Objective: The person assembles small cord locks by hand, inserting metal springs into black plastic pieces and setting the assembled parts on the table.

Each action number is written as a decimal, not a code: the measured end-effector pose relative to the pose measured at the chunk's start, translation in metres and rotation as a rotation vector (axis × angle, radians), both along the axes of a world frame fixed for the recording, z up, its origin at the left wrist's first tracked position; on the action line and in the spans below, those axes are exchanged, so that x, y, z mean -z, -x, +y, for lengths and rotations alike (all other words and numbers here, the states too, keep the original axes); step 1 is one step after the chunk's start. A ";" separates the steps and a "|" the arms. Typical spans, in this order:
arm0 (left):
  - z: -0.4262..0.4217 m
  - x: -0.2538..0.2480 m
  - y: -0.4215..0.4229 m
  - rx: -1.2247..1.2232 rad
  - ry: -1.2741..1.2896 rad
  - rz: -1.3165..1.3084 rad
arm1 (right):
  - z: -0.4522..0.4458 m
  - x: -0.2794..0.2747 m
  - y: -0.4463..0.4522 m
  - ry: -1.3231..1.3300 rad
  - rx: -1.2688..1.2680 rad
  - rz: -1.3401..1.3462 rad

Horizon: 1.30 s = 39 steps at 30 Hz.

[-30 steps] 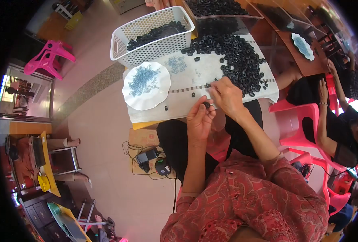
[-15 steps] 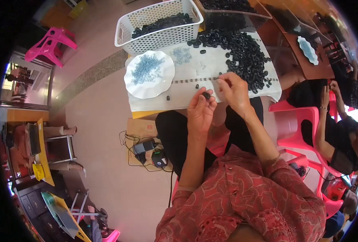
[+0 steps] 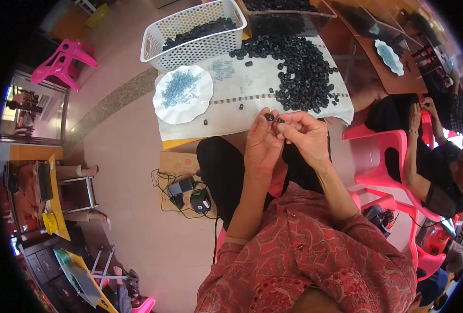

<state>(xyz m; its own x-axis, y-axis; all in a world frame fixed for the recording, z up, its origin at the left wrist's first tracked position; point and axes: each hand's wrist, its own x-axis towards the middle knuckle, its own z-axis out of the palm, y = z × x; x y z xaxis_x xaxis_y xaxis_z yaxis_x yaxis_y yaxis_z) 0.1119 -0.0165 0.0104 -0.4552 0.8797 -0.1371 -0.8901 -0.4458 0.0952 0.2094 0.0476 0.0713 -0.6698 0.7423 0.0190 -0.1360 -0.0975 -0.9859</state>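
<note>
My left hand (image 3: 262, 143) is raised at the table's front edge, pinching a black ring-shaped piece (image 3: 269, 117) at its fingertips. Close against it on the right, my right hand (image 3: 307, 136) pinches a smaller black piece (image 3: 280, 120). Beyond them, a large pile of black pieces (image 3: 304, 78) covers the right part of the white cloth (image 3: 226, 112). A white scalloped plate (image 3: 202, 99) at the left holds small clear bluish pieces (image 3: 180, 88), with more of these (image 3: 222, 69) lying on the cloth beside it. Two small dark pieces lie separately near the cloth's front.
A white perforated basket (image 3: 205, 49) with black pieces stands behind the plate. Pink chairs (image 3: 388, 154) and seated people are at the right. A pink stool (image 3: 64, 62) stands at the far left. Cables and black adapters (image 3: 182, 187) lie on cardboard below the table's left side.
My right hand has drawn back from the cloth beside the pile and come up to my left hand, now with a small black piece at its fingertips. The view has shifted slightly.
</note>
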 end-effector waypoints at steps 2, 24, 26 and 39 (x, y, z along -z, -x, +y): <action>0.000 -0.004 -0.005 0.019 0.028 -0.010 | -0.003 -0.003 -0.004 0.019 0.035 -0.006; 0.002 -0.014 -0.028 -0.013 0.094 0.157 | -0.003 0.011 -0.017 -0.093 0.208 -0.029; 0.002 -0.015 -0.028 -0.026 0.095 0.200 | -0.002 0.009 -0.016 -0.082 0.205 -0.043; 0.003 -0.013 -0.025 -0.150 0.199 0.413 | -0.004 0.004 -0.010 0.009 0.241 -0.094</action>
